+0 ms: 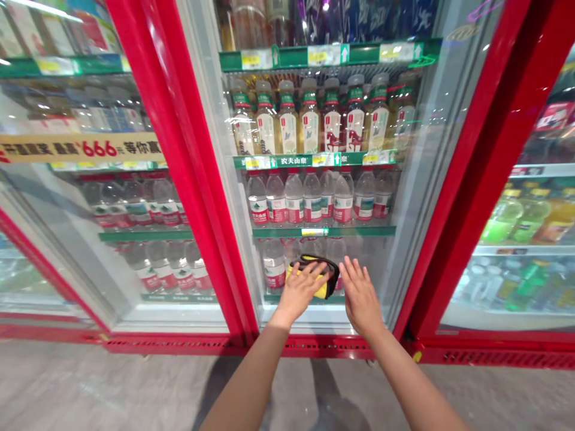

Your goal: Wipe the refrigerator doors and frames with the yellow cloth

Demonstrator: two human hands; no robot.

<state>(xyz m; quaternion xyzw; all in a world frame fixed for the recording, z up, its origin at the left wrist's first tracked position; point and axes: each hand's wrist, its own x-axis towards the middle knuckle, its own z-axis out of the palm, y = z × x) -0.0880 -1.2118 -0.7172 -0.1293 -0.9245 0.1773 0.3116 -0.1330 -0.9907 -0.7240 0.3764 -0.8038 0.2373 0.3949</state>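
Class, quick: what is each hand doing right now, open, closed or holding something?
Left hand: open, fingers spread, lying flat on a yellow-and-black cloth.
Right hand: open, fingers spread, holding nothing.

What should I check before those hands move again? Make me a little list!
1. Left hand flat on the yellow-and-black cloth: ok.
2. Right hand open, holding nothing: ok.
3. Glass door of the red-framed drinks fridge looks shut: ok.
4. Water bottles behind the glass standing upright: ok.
5. Glass free of smears: cannot tell, the shine hides it.
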